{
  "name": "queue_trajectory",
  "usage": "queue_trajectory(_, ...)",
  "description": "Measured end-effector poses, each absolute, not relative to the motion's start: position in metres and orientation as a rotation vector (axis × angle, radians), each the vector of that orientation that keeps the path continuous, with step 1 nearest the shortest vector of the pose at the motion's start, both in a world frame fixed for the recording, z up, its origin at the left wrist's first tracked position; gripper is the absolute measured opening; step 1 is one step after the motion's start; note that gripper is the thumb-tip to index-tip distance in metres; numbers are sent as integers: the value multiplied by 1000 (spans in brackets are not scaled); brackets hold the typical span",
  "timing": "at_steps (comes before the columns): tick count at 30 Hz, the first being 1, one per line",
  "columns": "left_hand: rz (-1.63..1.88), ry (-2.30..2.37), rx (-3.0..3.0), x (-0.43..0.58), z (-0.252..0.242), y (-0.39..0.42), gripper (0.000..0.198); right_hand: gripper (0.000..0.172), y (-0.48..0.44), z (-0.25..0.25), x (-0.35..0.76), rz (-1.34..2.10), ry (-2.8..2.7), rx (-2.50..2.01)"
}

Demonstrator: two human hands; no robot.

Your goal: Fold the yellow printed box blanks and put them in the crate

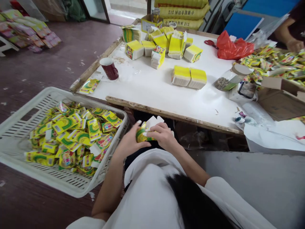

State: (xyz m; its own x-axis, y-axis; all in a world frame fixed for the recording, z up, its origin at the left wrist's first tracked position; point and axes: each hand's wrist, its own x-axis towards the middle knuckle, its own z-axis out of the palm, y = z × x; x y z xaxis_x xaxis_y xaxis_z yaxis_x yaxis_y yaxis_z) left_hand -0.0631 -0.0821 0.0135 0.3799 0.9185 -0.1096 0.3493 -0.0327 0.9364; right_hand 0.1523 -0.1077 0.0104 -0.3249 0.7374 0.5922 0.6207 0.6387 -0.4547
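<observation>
Holding: a small yellow and white box (141,135), low in front of my body, just short of the near edge of the white surface (143,90).
Right hand (164,136): my grip here is clamped on the box, fingers bent over its top, knuckles up.
Left hand (130,140): curved around the box's left end, thumb and fingers apart; I cannot tell whether they press.
Arms: elbows bent at my sides, forearms slanting inward until the hands meet.
White flaps (154,121): best handled, I judge, with light fingertips while one hand steadies the sides, so the card does not crease.
Crate (71,188): beside my left forearm, heaped with yellow packs (68,125); that elbow should stay clear of its rim.
</observation>
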Motion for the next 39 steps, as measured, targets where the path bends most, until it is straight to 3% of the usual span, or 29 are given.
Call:
queue_trajectory(4, 761, 1325, 1490, -27, 3, -95, 72, 22, -120, 0, 132, 160, -1718, -1152)
queue_trajectory(7, 924, 1415, 1464, -17, -7, -99, 74, 5, -125, -4, 125, 477, -1497, -1207)
queue_trajectory(11, 948, 1456, 1655, -22, -9, -99, 83, 32, -116, 3, 134, 847, -1109, -1266)
queue_trajectory(20, 1088, 1285, 1740, -18, -3, -112, 86, 44, -102, -2, 133, 1688, -725, -1201)
queue_trajectory(28, 1095, 1287, 1839, -17, -5, -106, 70, 68, -116, -20, 131, 1415, -991, -1128)
queue_trajectory(34, 931, 1292, 1909, -10, -15, -112, 52, 45, -109, -5, 129, 1358, -1051, -1212)
queue_trajectory(39, 782, 1279, 1723, -11, -15, -110, 80, 38, -108, 0, 137, 1288, -1369, -1216)
